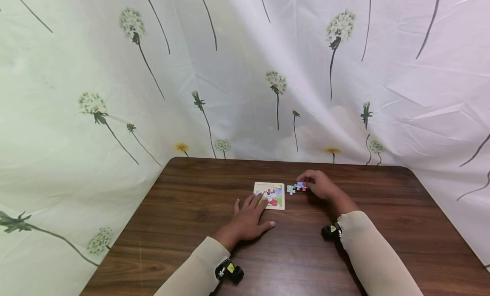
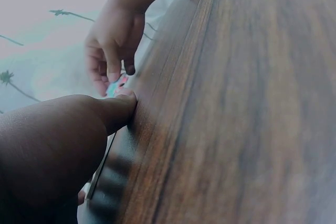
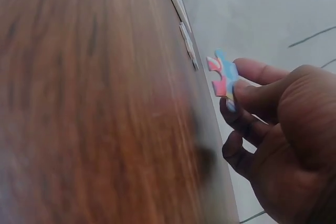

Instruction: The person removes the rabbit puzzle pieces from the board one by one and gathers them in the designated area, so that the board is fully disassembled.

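Observation:
A small square picture puzzle (image 1: 282,202) with a pale frame and a cartoon character lies on the table. My left hand (image 1: 249,221) rests palm down at its lower left, straight fingers reaching over the frame and picture. To the right of the puzzle, my right hand (image 1: 319,185) pinches a blue and pink puzzle piece (image 3: 226,77) between thumb and fingers, lifted off the wood in the right wrist view. Another puzzle piece (image 1: 291,189) lies flat between the puzzle and that hand. In the left wrist view, the thumb (image 2: 118,111) hides most of the puzzle.
The dark brown wooden table (image 1: 183,211) runs back to a white cloth (image 1: 237,96) printed with dandelions, which hangs behind and at the sides. A black wrist camera (image 1: 229,271) sits on the left sleeve, and another camera (image 1: 331,231) on the right.

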Available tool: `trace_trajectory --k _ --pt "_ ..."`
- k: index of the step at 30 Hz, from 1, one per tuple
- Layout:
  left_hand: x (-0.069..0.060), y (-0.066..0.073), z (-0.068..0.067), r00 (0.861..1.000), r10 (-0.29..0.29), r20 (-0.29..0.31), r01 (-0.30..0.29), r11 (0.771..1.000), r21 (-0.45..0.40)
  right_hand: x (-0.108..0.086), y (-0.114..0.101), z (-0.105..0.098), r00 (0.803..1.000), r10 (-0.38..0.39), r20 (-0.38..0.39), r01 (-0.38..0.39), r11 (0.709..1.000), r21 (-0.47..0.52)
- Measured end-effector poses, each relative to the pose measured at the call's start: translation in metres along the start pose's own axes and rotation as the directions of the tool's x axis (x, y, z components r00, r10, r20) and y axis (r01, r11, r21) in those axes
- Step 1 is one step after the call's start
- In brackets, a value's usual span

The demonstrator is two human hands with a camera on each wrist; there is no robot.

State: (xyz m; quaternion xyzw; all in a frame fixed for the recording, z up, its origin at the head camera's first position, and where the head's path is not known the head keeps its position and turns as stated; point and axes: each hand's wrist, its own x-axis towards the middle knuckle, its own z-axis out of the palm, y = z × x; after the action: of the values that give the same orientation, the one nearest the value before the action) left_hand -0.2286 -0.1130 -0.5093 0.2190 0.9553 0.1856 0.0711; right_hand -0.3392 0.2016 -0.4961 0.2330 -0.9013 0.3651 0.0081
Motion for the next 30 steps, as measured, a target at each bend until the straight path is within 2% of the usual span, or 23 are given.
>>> trace_trajectory --k 6,21,30 --pt "-0.0015 0.0013 -0.0017 1.0 0.001 -0.004 -0.001 1.0 0.008 -0.0037 0.0045 0.0001 1.0 0.007 0.001 -0.007 1.0 -0.017" --pt "-0.0029 0.0002 -0.0026 1.0 0.018 -0.006 -0.018 1.0 -0.005 -0.0081 0.0099 0.0012 0.995 0.104 -0.005 -0.104 0.994 -0.012" --pt "-0.0027 0.0006 -0.0022 1.0 0.017 -0.007 -0.017 1.0 0.007 -0.0105 0.0106 0.0009 0.994 0.112 -0.006 -0.112 0.994 -0.011"
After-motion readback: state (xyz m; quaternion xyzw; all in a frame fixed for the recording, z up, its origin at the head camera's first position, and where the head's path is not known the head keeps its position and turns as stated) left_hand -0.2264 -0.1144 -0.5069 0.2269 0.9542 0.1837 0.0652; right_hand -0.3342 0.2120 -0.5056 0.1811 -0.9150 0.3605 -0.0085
